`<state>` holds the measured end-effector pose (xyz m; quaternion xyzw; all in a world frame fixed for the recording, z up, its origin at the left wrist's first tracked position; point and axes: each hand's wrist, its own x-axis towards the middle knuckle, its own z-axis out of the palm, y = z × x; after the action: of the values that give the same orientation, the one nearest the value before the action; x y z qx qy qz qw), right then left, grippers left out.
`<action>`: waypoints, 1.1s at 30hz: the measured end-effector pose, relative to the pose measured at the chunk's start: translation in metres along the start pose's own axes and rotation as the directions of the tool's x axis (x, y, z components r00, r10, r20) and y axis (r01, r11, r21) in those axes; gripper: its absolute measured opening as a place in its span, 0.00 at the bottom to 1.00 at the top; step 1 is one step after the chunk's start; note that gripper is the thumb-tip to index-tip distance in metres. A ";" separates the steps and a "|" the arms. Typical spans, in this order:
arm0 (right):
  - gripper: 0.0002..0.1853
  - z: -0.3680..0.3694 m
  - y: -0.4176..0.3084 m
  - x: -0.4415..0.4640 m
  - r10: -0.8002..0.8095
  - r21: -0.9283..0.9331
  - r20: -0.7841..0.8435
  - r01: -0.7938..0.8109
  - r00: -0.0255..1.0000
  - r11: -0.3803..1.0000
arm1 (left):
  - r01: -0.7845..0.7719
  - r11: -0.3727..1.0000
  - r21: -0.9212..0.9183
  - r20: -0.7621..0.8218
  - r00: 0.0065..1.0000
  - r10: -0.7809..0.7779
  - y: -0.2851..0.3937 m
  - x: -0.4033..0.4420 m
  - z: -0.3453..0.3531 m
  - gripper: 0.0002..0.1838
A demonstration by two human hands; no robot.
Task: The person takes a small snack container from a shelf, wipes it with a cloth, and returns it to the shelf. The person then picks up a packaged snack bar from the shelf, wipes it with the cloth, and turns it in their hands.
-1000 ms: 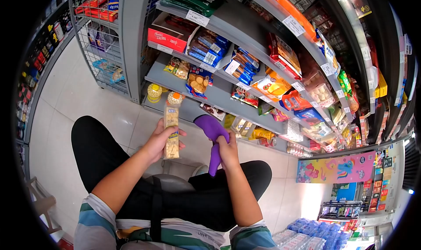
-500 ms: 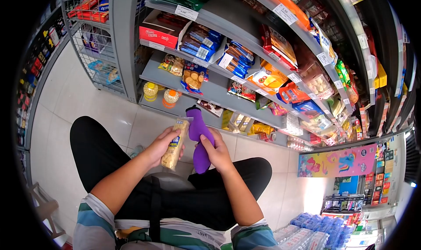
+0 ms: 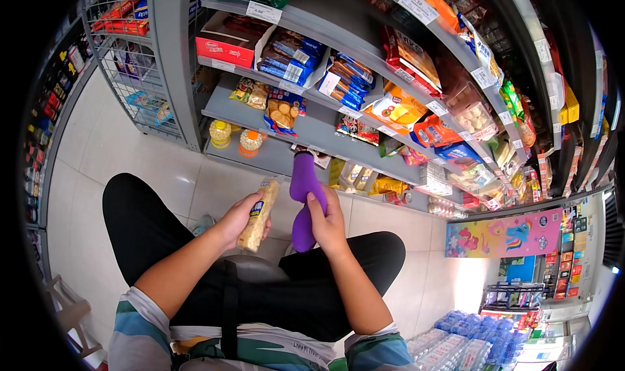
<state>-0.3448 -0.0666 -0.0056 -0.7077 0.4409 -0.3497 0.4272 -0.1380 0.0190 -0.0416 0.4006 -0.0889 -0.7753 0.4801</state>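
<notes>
My left hand (image 3: pixel 238 222) is closed around a long clear pack of pale yellow snack (image 3: pixel 263 216) with a blue label, held tilted above my lap. In my right hand (image 3: pixel 329 220) is a soft purple cloth-like item (image 3: pixel 304 179) with a dark end, pinched at its middle under the thumb. Its dark end points toward the shelves, and its lower part (image 3: pixel 303 231) hangs below the fingers. The pack and the purple item are side by side, slightly apart. What exactly the purple item is I cannot make out.
Grey shelves (image 3: pixel 325 122) with packaged snacks stand in front, including blue wafer packs (image 3: pixel 291 55) and orange-lidded tubs (image 3: pixel 250 143). A wire rack (image 3: pixel 133 62) is at left. Bottled water packs (image 3: pixel 456 345) stand at lower right, beyond a colourful banner (image 3: pixel 501 234).
The purple item has moved slightly right, away from the pack, and turned in my right hand, with its dark end now further right. My left hand still holds the pack.
</notes>
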 end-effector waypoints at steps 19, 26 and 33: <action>0.28 0.012 -0.019 -0.002 -0.062 -0.242 0.244 0.123 0.968 0.963 | -0.005 0.995 0.102 -0.085 0.996 0.014 -0.001 0.008 0.007 0.26; 0.26 0.012 -0.022 0.000 0.015 -0.233 0.262 0.048 0.965 0.971 | -0.002 0.995 0.100 -0.087 0.996 0.011 -0.001 0.011 0.008 0.24; 0.25 0.011 -0.016 0.001 -0.004 -0.270 0.261 0.077 0.965 0.960 | 0.004 0.993 0.122 -0.067 0.998 0.004 -0.001 0.012 0.006 0.24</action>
<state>-0.3293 -0.0599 0.0051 -0.8089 0.4116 -0.1983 0.3701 -0.1452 0.0082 -0.0449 0.4549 -0.1201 -0.7547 0.4572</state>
